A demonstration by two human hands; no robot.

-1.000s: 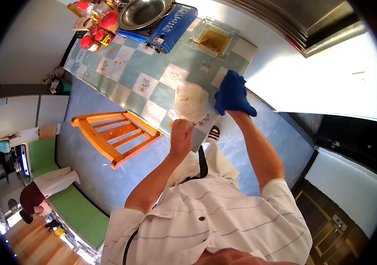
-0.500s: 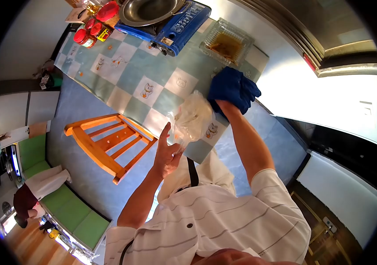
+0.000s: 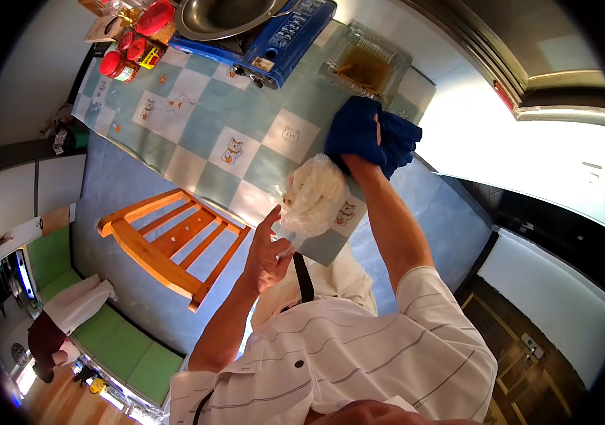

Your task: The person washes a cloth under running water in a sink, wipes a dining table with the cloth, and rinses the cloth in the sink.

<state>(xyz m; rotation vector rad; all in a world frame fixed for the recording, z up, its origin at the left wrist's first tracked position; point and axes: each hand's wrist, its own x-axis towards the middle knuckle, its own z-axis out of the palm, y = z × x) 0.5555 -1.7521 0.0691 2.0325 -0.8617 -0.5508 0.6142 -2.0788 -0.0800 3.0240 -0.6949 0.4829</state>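
Observation:
My left hand (image 3: pixel 268 256) is at the near edge of the table, with its index finger stretched along a clear plastic bag (image 3: pixel 314 195). Its thumb and other fingers are closed on the bag's gathered end. Pale contents fill the bag, which rests on the table; I cannot make out what they are. My right hand (image 3: pixel 363 164) is wrapped in the folds of a dark blue cloth (image 3: pixel 353 131) at the table's right edge. The cloth hides most of its fingers. Just beyond the cloth sits a clear plastic tray (image 3: pixel 331 69) with brown liquid in it.
A blue portable gas stove (image 3: pixel 285 46) carries a metal pan (image 3: pixel 221 18) at the back of the checked tablecloth (image 3: pixel 207 113). Red-lidded jars (image 3: pixel 120 67) stand left of it. An orange wooden chair (image 3: pixel 168 244) is at the near side. Another person (image 3: pixel 54 329) is at far left.
The blue cloth has been shifted and refolded slightly under my right hand. My left hand keeps hold of the bag, and the view has tilted a little.

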